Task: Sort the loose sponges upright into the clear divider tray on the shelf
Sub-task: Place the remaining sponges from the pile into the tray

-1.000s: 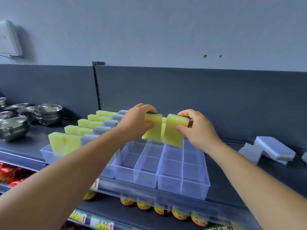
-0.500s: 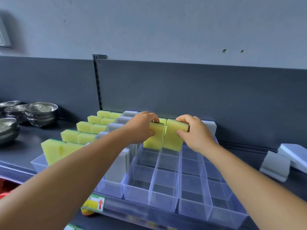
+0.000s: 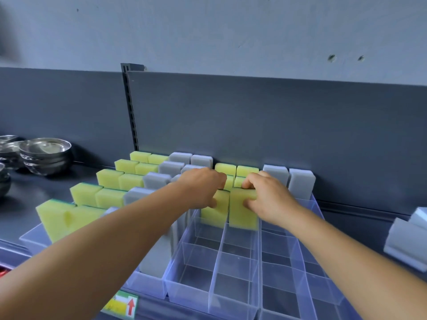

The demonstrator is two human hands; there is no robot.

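Open cells fill the front right of the clear divider tray — free room from above. Upright yellow sponges and grey sponges crowd its left and back rows. Steel bowls stand far left — loose grey sponges lie right.

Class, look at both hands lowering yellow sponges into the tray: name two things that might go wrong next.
1. The left hand and right hand work close together, so their yellow sponges may jam against one divider.
2. Pushing down could perhaps shift the clear tray near the shelf edge.
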